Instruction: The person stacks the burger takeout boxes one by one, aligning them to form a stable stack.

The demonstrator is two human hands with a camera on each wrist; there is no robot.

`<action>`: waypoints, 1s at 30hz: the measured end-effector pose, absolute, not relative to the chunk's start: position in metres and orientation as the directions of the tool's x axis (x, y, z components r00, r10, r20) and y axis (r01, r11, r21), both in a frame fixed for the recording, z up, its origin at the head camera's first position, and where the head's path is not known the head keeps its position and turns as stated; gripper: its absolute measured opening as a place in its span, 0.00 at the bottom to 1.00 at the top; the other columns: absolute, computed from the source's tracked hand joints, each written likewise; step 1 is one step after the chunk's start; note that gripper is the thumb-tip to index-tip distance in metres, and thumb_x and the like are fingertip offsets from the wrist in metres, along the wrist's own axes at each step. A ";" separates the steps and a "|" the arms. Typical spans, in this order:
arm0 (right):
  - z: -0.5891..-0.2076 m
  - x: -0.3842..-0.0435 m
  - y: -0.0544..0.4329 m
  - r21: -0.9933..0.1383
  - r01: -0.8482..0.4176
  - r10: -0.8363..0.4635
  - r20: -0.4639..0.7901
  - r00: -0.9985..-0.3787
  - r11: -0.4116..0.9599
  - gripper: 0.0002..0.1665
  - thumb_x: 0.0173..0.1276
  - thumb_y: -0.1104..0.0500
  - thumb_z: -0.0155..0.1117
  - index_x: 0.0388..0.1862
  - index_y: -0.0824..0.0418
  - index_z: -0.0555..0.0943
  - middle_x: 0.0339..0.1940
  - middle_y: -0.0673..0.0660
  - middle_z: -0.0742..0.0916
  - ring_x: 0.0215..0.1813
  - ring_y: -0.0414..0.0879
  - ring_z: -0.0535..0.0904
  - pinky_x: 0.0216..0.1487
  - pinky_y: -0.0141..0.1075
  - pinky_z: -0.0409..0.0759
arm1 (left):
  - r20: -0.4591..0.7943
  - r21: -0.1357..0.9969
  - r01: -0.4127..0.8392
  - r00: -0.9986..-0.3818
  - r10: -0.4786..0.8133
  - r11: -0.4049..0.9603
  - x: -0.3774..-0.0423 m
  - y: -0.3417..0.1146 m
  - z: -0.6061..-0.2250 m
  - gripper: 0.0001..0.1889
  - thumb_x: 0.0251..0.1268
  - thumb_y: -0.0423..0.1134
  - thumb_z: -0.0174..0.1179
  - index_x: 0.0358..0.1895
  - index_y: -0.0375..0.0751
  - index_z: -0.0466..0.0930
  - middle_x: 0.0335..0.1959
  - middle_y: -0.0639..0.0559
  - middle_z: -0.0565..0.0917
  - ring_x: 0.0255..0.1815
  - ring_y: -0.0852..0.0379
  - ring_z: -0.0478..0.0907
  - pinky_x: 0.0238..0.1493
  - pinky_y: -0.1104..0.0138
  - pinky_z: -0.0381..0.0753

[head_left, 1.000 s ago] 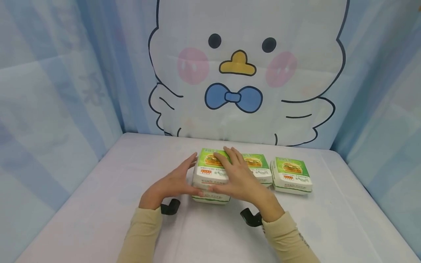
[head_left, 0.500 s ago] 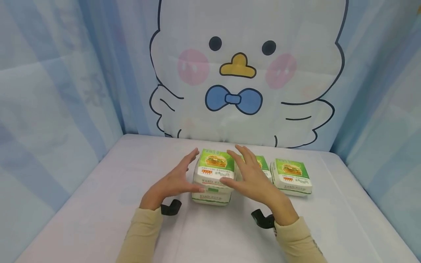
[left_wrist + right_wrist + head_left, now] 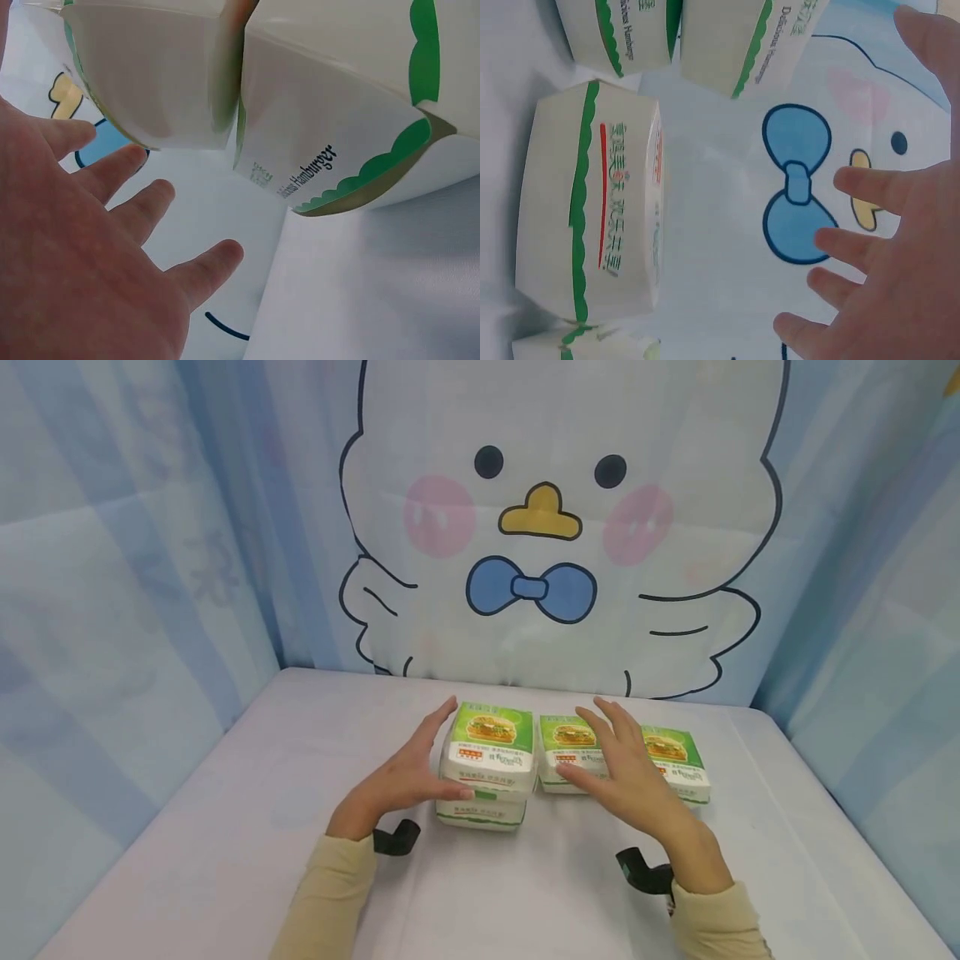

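Note:
Two hamburger boxes with green-and-white printed lids stand stacked, an upper box (image 3: 491, 747) on a lower box (image 3: 480, 812). My left hand (image 3: 393, 783) is at the stack's left side, its thumb overlapping the front. In the left wrist view its fingers (image 3: 142, 206) are spread beside two white box sides. My right hand (image 3: 637, 781) is above the two single boxes, fingers spread and holding nothing. It partly covers the middle box (image 3: 566, 735) and the right box (image 3: 684, 768). The right wrist view shows a box (image 3: 592, 202) apart from its fingers.
A white cloth-covered table (image 3: 510, 902) lies under the boxes. Behind it hangs a curtain printed with a chick and a blue bow tie (image 3: 530, 587); blue-and-white curtains (image 3: 135, 568) close in both sides. A black wrist mount (image 3: 645, 872) sticks out beside each wrist.
My right hand has let go of the upper box and moved right, over the single boxes. The left hand has barely moved, and the stack stands in place.

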State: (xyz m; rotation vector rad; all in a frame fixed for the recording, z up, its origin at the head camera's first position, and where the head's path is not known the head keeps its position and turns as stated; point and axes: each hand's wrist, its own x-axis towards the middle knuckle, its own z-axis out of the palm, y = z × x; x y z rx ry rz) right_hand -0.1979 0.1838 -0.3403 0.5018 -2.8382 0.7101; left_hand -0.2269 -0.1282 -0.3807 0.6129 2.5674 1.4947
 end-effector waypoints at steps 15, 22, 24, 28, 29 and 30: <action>-0.344 -0.193 0.233 -0.464 -0.240 -0.165 0.197 -0.966 0.853 0.52 0.67 0.35 0.61 0.80 0.56 0.53 0.82 0.65 0.49 0.80 0.67 0.40 0.66 0.76 0.54 | 0.099 0.855 0.281 -0.914 0.394 0.436 -0.227 -0.125 -0.385 0.65 0.43 0.56 0.78 0.79 0.71 0.35 0.82 0.60 0.44 0.83 0.51 0.42 0.77 0.39 0.48; -0.346 -0.194 0.249 -0.457 -0.206 -0.134 0.184 -0.974 0.865 0.53 0.66 0.36 0.63 0.79 0.60 0.54 0.80 0.69 0.50 0.79 0.70 0.40 0.65 0.78 0.53 | 0.096 0.860 0.284 -0.906 0.413 0.423 -0.229 -0.122 -0.388 0.66 0.43 0.56 0.78 0.79 0.69 0.34 0.81 0.58 0.45 0.82 0.48 0.44 0.77 0.40 0.50; -0.348 -0.195 0.255 -0.453 -0.195 -0.122 0.186 -0.975 0.870 0.53 0.66 0.37 0.63 0.78 0.62 0.55 0.80 0.70 0.50 0.78 0.71 0.40 0.64 0.78 0.53 | 0.102 0.859 0.289 -0.905 0.413 0.422 -0.229 -0.122 -0.388 0.66 0.43 0.55 0.78 0.79 0.68 0.34 0.81 0.57 0.45 0.82 0.48 0.45 0.77 0.40 0.50; -0.349 -0.198 0.264 -0.446 -0.155 -0.088 0.167 -0.982 0.881 0.54 0.65 0.36 0.64 0.78 0.63 0.54 0.79 0.71 0.50 0.78 0.72 0.40 0.64 0.78 0.53 | 0.104 0.863 0.282 -0.910 0.401 0.418 -0.229 -0.121 -0.387 0.67 0.43 0.55 0.79 0.79 0.68 0.33 0.81 0.58 0.46 0.81 0.49 0.47 0.77 0.41 0.50; -0.350 -0.199 0.266 -0.445 -0.144 -0.079 0.161 -0.984 0.884 0.55 0.65 0.36 0.64 0.78 0.63 0.54 0.79 0.72 0.50 0.78 0.73 0.40 0.63 0.78 0.53 | 0.101 0.864 0.278 -0.912 0.398 0.419 -0.229 -0.121 -0.387 0.67 0.43 0.55 0.79 0.79 0.69 0.33 0.81 0.58 0.45 0.81 0.50 0.47 0.77 0.41 0.51; -0.352 -0.199 0.267 -0.442 -0.131 -0.068 0.155 -0.986 0.887 0.55 0.65 0.36 0.64 0.78 0.63 0.54 0.79 0.72 0.50 0.77 0.73 0.40 0.63 0.79 0.54 | 0.096 0.867 0.272 -0.913 0.397 0.417 -0.229 -0.120 -0.387 0.67 0.43 0.55 0.79 0.79 0.69 0.33 0.81 0.58 0.46 0.80 0.51 0.48 0.77 0.41 0.51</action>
